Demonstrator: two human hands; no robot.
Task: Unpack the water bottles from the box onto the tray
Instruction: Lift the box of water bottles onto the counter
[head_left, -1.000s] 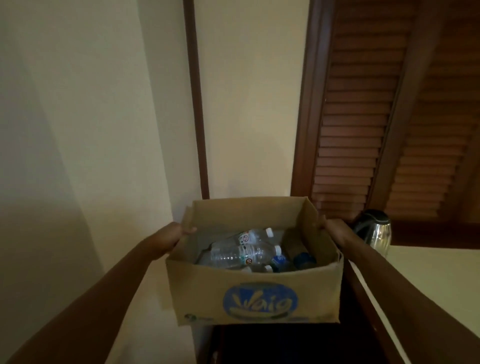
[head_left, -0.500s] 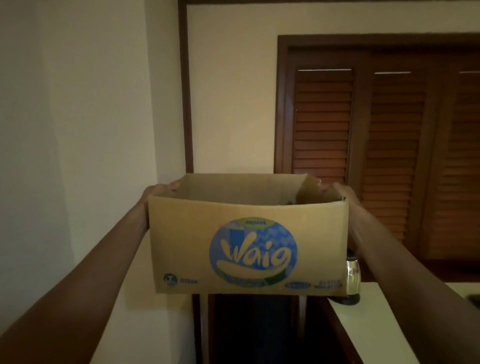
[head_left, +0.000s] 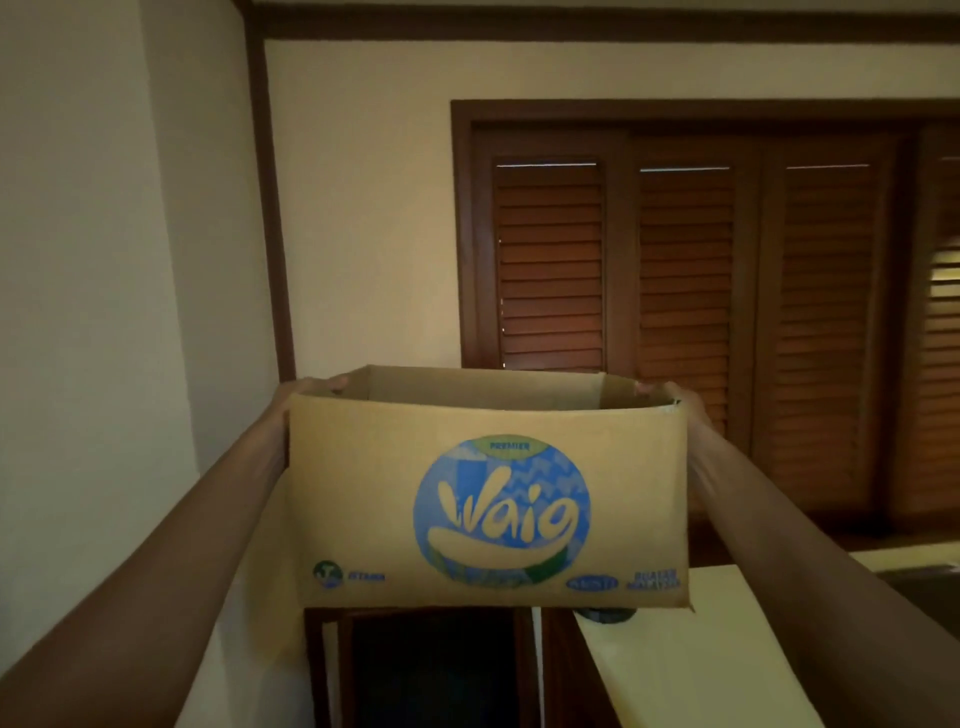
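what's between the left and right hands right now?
Head view: only the cardboard box, open top. The left hand and right hand each grip an end; its contents are hidden.

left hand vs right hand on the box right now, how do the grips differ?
The left hand sits at the cardboard box's left top corner, fingertips curled over the rim into the opening; the right hand sits at the right top corner. More of the left hand's fingers show over the rim; the right hand is mostly hidden behind the side wall. Both grip the box's upper edge with arms extended, holding it raised.
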